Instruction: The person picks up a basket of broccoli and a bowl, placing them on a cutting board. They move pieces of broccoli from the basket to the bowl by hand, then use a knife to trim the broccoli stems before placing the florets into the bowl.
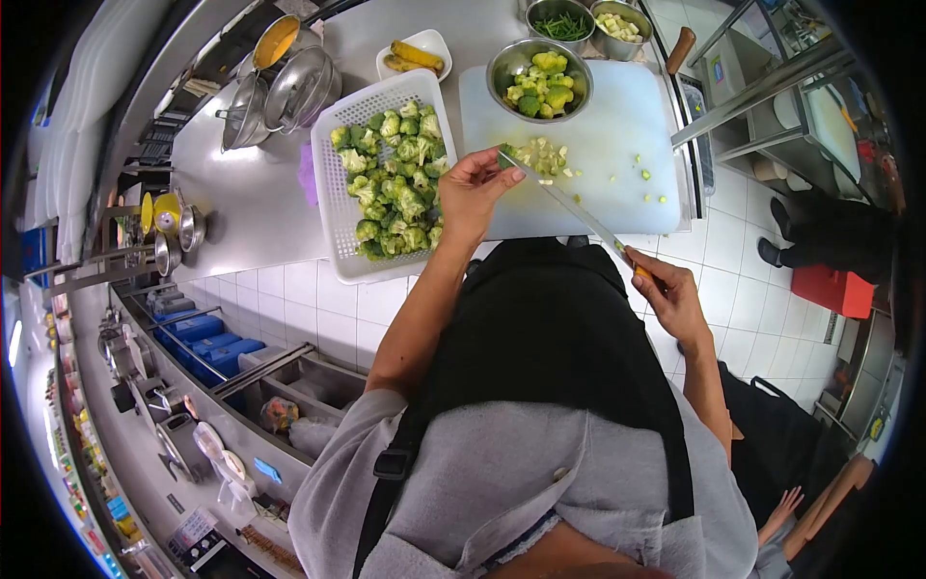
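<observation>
In the head view, my right hand is closed round the handle of a kitchen knife, whose blade slants up and left over the white cutting board. The blade's tip end lies at my left hand, which pinches a small green broccoli floret between thumb and fingers. Chopped broccoli stem pieces lie on the board beside the blade. Behind them stands a metal bowl of cut florets. Left of my left hand, a white perforated basket holds many broccoli florets.
A white dish with yellow vegetables sits behind the basket. Metal bowls of green pieces and pale cubes stand at the back. Colanders are at the left. Another person's dark-clothed legs and a red box are at right.
</observation>
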A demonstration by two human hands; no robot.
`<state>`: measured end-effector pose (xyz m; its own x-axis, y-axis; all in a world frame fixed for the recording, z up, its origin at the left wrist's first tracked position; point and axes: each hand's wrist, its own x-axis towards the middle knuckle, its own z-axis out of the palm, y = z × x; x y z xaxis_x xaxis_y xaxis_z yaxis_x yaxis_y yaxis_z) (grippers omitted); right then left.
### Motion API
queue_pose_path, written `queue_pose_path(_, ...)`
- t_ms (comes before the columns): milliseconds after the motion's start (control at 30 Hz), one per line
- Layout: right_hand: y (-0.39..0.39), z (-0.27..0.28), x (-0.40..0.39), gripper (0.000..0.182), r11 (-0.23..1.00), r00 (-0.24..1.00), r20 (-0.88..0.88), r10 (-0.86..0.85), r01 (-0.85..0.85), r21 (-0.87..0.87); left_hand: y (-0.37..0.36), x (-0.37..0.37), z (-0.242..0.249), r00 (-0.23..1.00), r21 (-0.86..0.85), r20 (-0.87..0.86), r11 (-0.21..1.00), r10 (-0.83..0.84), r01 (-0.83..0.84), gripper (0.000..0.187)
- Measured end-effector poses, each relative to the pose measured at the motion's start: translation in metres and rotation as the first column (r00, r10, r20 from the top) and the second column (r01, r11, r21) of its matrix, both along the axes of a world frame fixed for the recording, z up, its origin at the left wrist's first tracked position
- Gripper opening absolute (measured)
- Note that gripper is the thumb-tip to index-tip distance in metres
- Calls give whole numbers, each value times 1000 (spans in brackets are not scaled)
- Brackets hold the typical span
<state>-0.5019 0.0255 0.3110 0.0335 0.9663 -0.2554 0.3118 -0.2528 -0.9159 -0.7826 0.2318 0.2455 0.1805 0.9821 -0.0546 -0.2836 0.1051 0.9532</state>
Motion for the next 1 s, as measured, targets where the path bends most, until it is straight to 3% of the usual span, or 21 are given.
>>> queue_pose_path(267,-1,1,-9,43,999,994,105,-22,17,47,-6,-1,5,997,24,73,999,27,-28,31)
queue_pose_path(433,-1,4,-11,43,1000,981,196,-2,4,-13,-10,-3,4,999,26,22,998,50,-51,31)
queue_pose_path(567,-8,1,-12,43,998,992,123,-36,30,54,-8,-3,5,991,55,42,990,131,-133,32)
queue_pose_path(833,-13,6,-5,42,1000,993,119,-12,9,28,-6,-6,7,992,119,-12,986,122,-120,33)
queue_pose_path(1000,-13,0,-6,41,992,991,136,-19,2,123,-7,-6,7,993,110,-38,988,110,-106,30)
